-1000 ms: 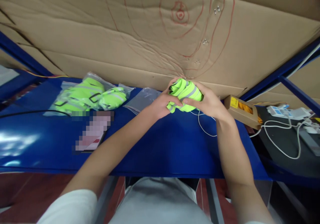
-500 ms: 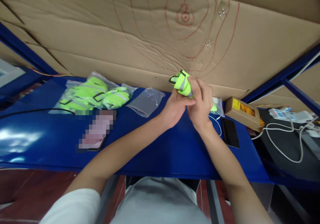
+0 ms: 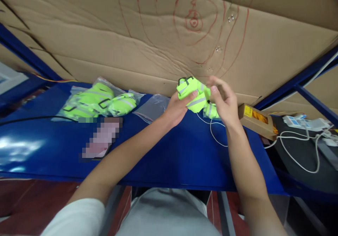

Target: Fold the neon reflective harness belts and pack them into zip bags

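Observation:
My left hand (image 3: 175, 107) grips a crumpled neon-green reflective vest (image 3: 194, 94) with grey stripes and black trim, held above the blue table (image 3: 169, 151). My right hand (image 3: 224, 102) is at the vest's right side, fingers curled round the fabric there. An empty clear plastic bag (image 3: 153, 106) lies on the table just left of my left hand. Further left sit bagged neon-green vests (image 3: 97, 100).
A cardboard sheet (image 3: 158, 35) with red scribbles stands behind the table. A small cardboard box (image 3: 257, 120) lies to the right, with a white cable (image 3: 295, 151) and white chargers (image 3: 303, 121) beyond. A pixelated flat object (image 3: 101, 137) lies at left.
The hands have spread apart slightly and the vest bundle has loosened. My right hand has moved to its right side. The black phone seen half a second ago is now behind my right arm.

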Demonstrator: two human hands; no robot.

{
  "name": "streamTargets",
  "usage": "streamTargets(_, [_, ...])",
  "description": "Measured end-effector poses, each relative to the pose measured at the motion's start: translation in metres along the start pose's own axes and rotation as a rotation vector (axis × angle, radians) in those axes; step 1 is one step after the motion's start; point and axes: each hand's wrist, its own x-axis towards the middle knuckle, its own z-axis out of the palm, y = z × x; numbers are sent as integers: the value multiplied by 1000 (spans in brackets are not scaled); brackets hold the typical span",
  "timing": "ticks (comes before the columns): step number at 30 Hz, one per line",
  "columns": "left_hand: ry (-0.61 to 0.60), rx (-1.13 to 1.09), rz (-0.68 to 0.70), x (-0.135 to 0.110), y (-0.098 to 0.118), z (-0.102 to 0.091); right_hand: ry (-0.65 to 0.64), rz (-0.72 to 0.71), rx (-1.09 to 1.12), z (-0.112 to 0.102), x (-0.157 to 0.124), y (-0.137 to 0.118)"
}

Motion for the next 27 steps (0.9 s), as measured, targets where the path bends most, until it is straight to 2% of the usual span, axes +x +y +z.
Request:
streamTargets(1, [-36, 13, -20, 0, -1, 0, 59, 23, -4, -2, 1, 3])
streamTargets(2, [-69, 29, -30, 0, -1, -1, 65, 50, 7, -3, 1, 6])
streamTargets(4, [-112, 81, -20, 0, 0, -3, -50, 128, 104, -2, 0, 11])
streamTargets(7, [-105, 203, 29, 1, 3, -7, -203, 209, 302, 2, -2, 16])
streamTargets(11, [-59, 311, 37, 2, -1, -10, -161, 267, 406, 13, -7, 17])
streamTargets(13, [-100, 304, -51, 0, 0, -13, -128, 332, 464, 19, -14, 17])
streamTargets(16, [-285, 388, -229, -9, 20, -31, -82, 464, 529, 19, -37, 22])
streamTargets(17, [-350, 499, -251, -14, 33, -44, -54, 514, 524, 16, -46, 26])
streamTargets(18, [-376, 666, -210, -20, 49, -59, -17, 566, 506, 12, -56, 31])
streamTargets(21, [-478, 1500, -39, -36, 97, -114, 110, 702, 467, 0, -83, 49])
streamTargets(23, [-427, 1969, -42, -44, 116, -144, 141, 768, 517, -3, -95, 57])
streamTargets(25, [-382, 2191, -135, -47, 117, -156, 115, 803, 589, 0, -102, 58])
streamTargets(27, [-353, 2235, -193, -51, 101, -148, 48, 817, 638, 8, -107, 51])
